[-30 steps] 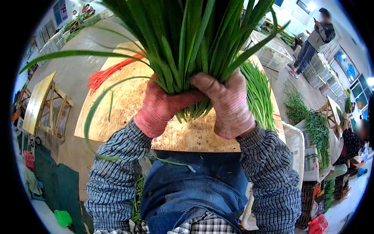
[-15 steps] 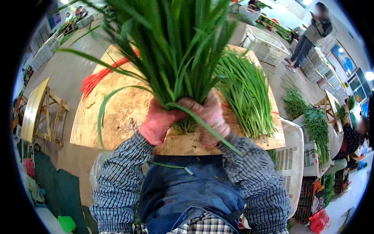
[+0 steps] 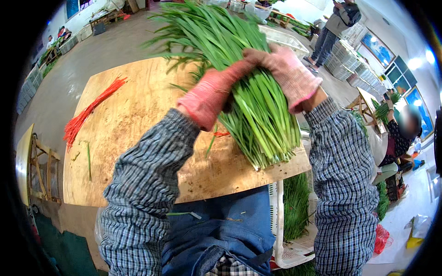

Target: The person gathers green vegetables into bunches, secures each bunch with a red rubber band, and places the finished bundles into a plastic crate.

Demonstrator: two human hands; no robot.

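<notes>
Both of my hands wear pink knit gloves and are at a thick bunch of garlic chives [image 3: 264,115] on the right side of the wooden board table [image 3: 133,133]. My left hand [image 3: 216,89] is closed across the bunch from its left side. My right hand [image 3: 290,73] curls over it from the right, its fingers meeting the left hand's on top. The leaves fan out toward the far left, and the pale cut ends lie near the table's front right edge. A bit of red tie [image 3: 222,134] shows beside the bunch under my left wrist.
Red ties [image 3: 90,112] lie in a heap on the table's left, with a loose leaf [image 3: 89,161] nearby. A white crate [image 3: 278,225] holding greens stands below the right edge. Someone stands at the far right [image 3: 338,20]; another person works at a table [image 3: 400,133].
The bunch that my hands held up over the middle of the table is now lowered onto the right side, where other chives lay. The view has turned right.
</notes>
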